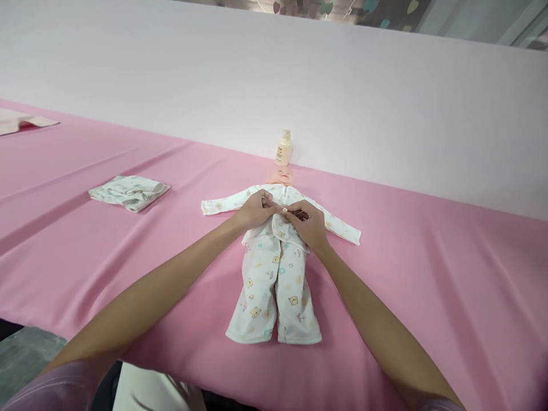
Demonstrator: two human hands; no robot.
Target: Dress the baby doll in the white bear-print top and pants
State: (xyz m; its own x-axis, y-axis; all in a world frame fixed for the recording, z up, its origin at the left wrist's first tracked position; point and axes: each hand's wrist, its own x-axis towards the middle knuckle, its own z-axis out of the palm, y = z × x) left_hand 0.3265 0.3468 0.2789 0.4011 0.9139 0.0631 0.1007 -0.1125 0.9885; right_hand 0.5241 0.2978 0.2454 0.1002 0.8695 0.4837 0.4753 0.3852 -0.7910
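A baby doll (pixel 280 176) lies on its back, its head toward the wall, with sleeves spread to both sides. It wears a white long-sleeved baby jacket (pixel 229 202) and matching trousers (pixel 257 285) printed with small bears. My left hand (pixel 259 210) pinches the jacket's front opening at chest height. From the other side, my right hand (pixel 307 221) pinches the same front edge, its fingertips close to the left ones. A small round button (pixel 285 209) shows between the fingertips. Part of the jacket front is hidden under my hands.
A cream pump bottle (pixel 283 149) stands behind the doll's head, against the white wall (pixel 171 74). On the left lies a folded patterned cloth (pixel 128 192). A pale pink cloth (pixel 25 121) is at the far left. A pink tablecloth (pixel 398 274) covers the table.
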